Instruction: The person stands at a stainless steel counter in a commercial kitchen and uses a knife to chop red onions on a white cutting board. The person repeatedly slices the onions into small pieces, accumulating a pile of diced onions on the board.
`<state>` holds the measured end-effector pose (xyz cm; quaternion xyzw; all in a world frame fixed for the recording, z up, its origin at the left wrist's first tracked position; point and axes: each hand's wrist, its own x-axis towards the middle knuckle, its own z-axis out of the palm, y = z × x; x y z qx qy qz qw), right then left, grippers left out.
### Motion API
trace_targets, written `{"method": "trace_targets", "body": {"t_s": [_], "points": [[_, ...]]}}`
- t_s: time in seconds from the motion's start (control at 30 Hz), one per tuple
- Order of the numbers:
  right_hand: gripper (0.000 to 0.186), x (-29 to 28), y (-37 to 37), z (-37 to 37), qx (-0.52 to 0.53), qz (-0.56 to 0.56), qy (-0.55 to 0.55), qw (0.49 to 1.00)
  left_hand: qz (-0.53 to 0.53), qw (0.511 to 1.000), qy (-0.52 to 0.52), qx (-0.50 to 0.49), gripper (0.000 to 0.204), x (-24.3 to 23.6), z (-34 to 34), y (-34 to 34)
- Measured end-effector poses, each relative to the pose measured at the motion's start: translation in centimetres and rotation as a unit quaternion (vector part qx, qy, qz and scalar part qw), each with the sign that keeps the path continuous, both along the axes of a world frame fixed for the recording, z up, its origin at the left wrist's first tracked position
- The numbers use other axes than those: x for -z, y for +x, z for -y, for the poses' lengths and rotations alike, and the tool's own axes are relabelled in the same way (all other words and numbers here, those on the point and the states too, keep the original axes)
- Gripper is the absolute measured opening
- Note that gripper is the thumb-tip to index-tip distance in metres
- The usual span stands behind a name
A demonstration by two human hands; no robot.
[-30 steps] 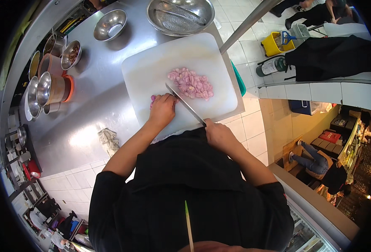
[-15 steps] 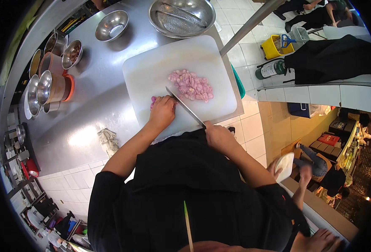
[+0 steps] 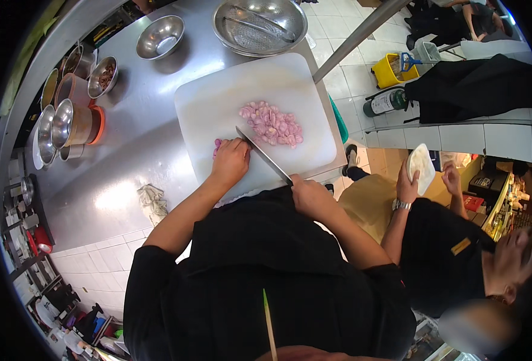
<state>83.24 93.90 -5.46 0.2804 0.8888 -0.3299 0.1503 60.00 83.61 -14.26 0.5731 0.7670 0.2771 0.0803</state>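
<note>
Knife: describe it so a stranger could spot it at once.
On the steel table lies a white board. Over it, between the left hand and pink slices, is the knife, gripped by the right hand. Unlike its neighbours, it's straight metal.

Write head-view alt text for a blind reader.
A person's right hand holds a long steel knife over a white rectangular cutting board; the left hand sits beside the blade, near small purple pieces. Pale pink slices lie heaped beyond it; at right, a co-worker holds a white dish.

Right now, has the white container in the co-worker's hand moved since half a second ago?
Yes: the white container moved up the picture, nearer the tiled ledge.
</note>
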Motion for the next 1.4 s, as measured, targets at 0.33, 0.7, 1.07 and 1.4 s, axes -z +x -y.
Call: {"method": "trace_targets", "body": {"t_s": [0.33,0.7,1.07,1.4], "points": [[0.025,1.1,0.0,-0.5,-0.001,0.005,-0.006,1.0,0.001,1.0,0.019,0.004,0.009,0.6,0.2,0.2],[0.023,0.1,0.3,-1.3,0.01,-0.032,-0.038,0.999,0.151,0.972,-0.15,-0.094,0.016,-4.1,2.0,-6.9],[0.026,0.6,-0.8,-1.4,0.068,-0.016,-0.043,0.997,0.08,0.986,-0.137,-0.056,0.009,-2.5,-2.8,-1.9],[0.025,0.0,-0.5,-1.4,0.041,-0.013,-0.019,0.999,0.114,0.985,-0.122,-0.046,0.017,-1.7,-2.3,-1.5]]}}
